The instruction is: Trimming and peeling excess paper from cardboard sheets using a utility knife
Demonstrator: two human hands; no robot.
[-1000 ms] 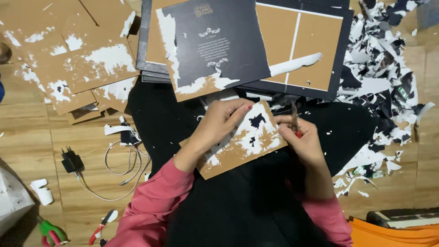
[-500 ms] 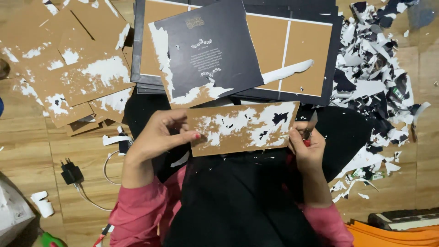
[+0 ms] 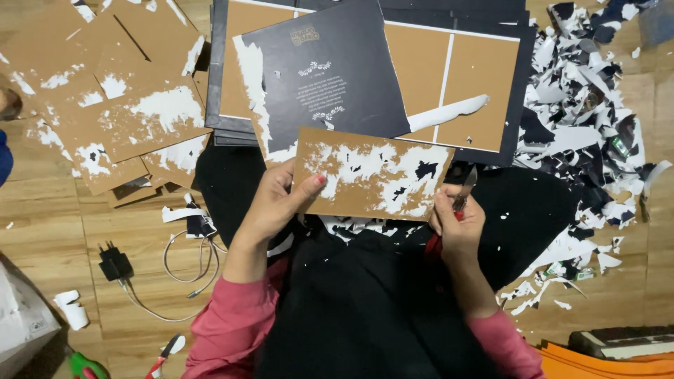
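bare wood floor [image 3: 42, 224] left, paper scraps [image 3: 590, 133] crowding right, cardboard stack [image 3: 449, 70] ahead

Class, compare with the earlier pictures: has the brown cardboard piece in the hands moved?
Yes. The brown cardboard piece has risen from the lap toward the dark printed sheet, now overlapping its lower edge.

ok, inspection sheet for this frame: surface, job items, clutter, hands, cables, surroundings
Surface: wooden floor, black cloth over the lap.
Job's things: brown card panel with white and black paper remnants; small blade.
Clutter: torn paper scraps right; stripped brown boards left; dark covers stack ahead.
Grippers: left hand pinches panel edge; right hand holds blade at panel.
Cables: charger with white cable.
Surroundings: orange item, scissors.
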